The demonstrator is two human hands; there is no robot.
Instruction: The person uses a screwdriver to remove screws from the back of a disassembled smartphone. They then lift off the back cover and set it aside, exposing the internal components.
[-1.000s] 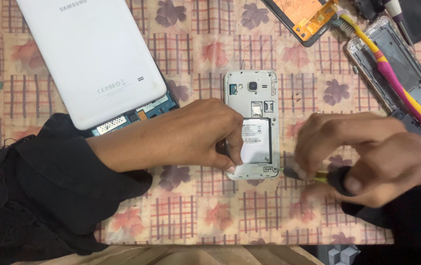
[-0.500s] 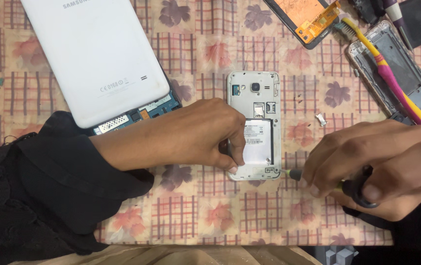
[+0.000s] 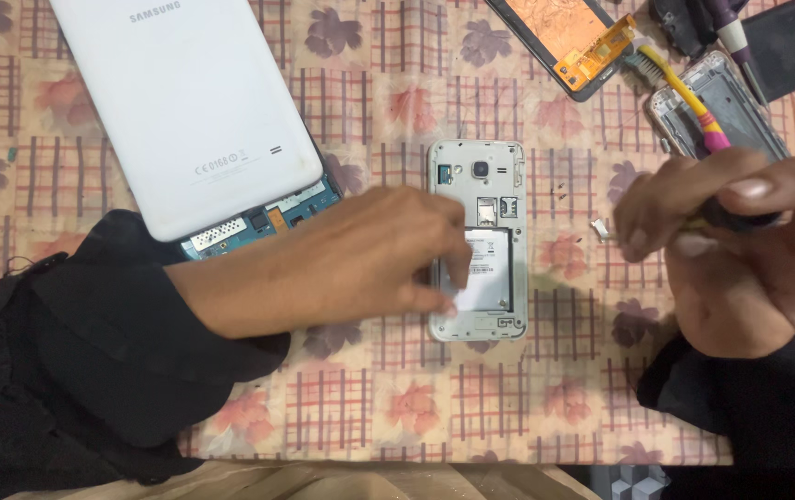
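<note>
Two hands: both over a table covered by a checked, flower-printed cloth (image 3: pixel 342 417), each in a black sleeve.
Tablet: a white tablet (image 3: pixel 189 102) lies face down at upper left, its back shell shifted so a strip of blue circuit board (image 3: pixel 263 220) shows along its lower edge.
Left hand: the left hand (image 3: pixel 360 264) lies flat on the cloth with fingers stretched and close together, fingertips pressing the left edge and battery bay of the open phone; half a second ago it was curled at that edge.
Right hand: the right hand (image 3: pixel 740 255) is now lifted clear to the right of the phone, fingers curled and pinched on a dark-handled tool (image 3: pixel 735 218); before, it sat lower with the tool tip at the phone's bottom corner.
Phone: the small white phone (image 3: pixel 481 236), back cover off, lies face down mid-table between the hands, unmoved.
Small part: a tiny silvery piece (image 3: pixel 601 227) lies on the cloth just left of the right fingertips.
</note>
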